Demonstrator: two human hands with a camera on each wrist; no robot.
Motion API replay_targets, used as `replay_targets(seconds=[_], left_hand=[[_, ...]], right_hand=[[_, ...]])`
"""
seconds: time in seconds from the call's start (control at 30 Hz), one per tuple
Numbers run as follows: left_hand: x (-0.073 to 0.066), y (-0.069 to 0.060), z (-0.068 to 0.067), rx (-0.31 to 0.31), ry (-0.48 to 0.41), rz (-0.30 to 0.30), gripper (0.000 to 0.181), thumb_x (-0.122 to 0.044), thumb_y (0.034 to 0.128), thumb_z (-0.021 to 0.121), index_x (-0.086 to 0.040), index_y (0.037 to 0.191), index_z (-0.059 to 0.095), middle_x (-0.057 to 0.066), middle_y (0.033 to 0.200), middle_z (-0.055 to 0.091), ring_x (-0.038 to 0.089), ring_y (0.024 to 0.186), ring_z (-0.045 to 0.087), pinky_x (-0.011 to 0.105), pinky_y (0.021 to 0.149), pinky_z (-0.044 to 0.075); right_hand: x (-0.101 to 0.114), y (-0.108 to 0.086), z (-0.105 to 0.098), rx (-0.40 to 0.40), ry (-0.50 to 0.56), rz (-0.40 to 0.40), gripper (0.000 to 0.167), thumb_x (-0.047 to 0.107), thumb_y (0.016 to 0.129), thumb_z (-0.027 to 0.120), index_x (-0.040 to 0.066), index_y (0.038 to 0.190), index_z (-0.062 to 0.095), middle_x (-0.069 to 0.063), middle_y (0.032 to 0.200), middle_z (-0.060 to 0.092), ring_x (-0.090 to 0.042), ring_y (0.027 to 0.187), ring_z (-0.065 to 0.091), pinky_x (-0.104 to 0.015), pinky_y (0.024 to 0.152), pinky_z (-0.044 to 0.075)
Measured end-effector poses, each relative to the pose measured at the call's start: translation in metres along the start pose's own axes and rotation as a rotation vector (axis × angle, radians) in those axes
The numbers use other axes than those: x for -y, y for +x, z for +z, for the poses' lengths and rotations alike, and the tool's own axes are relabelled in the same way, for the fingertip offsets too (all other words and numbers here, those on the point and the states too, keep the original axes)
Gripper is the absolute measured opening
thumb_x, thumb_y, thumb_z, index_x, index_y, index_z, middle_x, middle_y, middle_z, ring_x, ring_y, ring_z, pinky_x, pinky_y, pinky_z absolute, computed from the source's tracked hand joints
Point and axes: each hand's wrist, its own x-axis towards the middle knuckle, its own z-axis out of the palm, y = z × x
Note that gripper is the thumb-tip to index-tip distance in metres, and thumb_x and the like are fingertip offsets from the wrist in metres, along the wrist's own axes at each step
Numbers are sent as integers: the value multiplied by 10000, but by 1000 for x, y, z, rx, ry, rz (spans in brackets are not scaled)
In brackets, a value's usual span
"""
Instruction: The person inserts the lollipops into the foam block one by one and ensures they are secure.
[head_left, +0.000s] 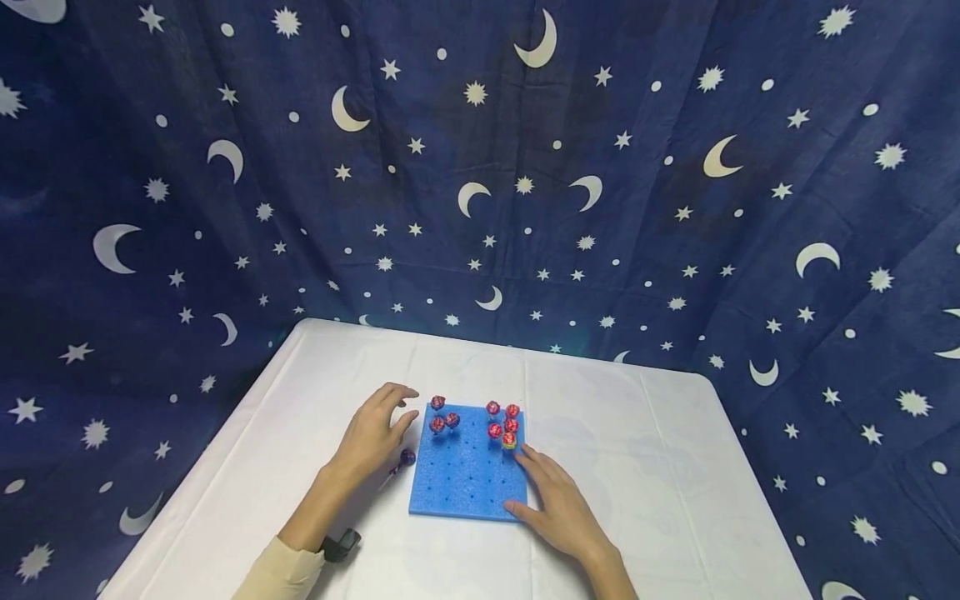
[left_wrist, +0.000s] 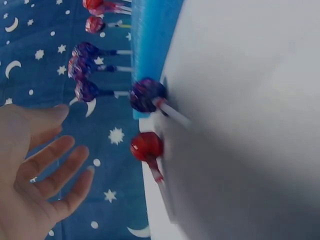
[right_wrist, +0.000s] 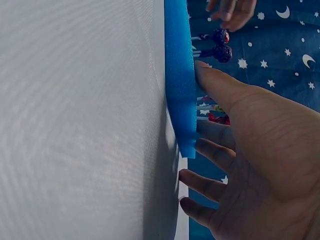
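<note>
A blue foam board (head_left: 468, 492) with rows of small holes lies on the table. Three purple lollipops (head_left: 437, 425) stand upright in its back left corner, and several red lollipops (head_left: 494, 431) stand toward the back right. My left hand (head_left: 372, 433) hovers left of the board with loosely bent fingers, holding nothing. Below it on the table lies a loose purple lollipop (left_wrist: 148, 95). Beside that, a loose red lollipop (left_wrist: 147, 146) shows in the left wrist view; my hand hides it from the head view. My right hand (head_left: 558, 504) rests against the board's right edge, its fingers fairly straight.
The table has a white cloth (head_left: 630, 433). A dark blue curtain (head_left: 420, 167) with moons and stars surrounds the back and sides. On the left wrist sits a black strapped device (head_left: 341, 546), beside a beige sleeve (head_left: 281, 571).
</note>
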Motion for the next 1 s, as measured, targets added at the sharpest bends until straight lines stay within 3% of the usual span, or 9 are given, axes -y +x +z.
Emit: replay_targets(seconds=[0.23, 0.53, 0.73, 1.0], left_hand=[[14, -13, -4, 57, 24, -62, 341, -186, 888, 855, -129, 1198, 725, 6, 1194, 659, 264, 1100, 673, 483, 892, 577], [26, -27, 0, 159, 91, -119, 351, -204, 829, 900, -107, 1137, 764, 18, 1122, 667, 209, 959, 652, 432, 814, 570], [32, -29, 3, 161, 65, -109, 216, -170, 837, 885, -122, 1022, 783, 13, 1032, 685, 193, 908, 656, 428, 802, 567], [28, -29, 10, 137, 89, -99, 202, -111, 812, 891, -138, 944, 741, 1, 929, 668, 171, 829, 663, 396, 748, 584]], right_hand=[[1, 1, -1, -5, -4, -4, 809, 628, 922, 697, 236, 1588, 456, 17, 1681, 362, -342, 1544, 324, -620, 1214, 302], [2, 1, -2, -9, -4, 1, 804, 615, 922, 708, 238, 1587, 459, 19, 1680, 364, -339, 1542, 328, -619, 1214, 305], [2, 1, -2, -4, -12, 8, 812, 637, 920, 694, 242, 1588, 457, 21, 1680, 364, -342, 1541, 329, -623, 1211, 306], [2, 1, -1, 6, -17, 26, 816, 644, 919, 690, 243, 1589, 455, 30, 1680, 361, -336, 1544, 326, -620, 1211, 308]])
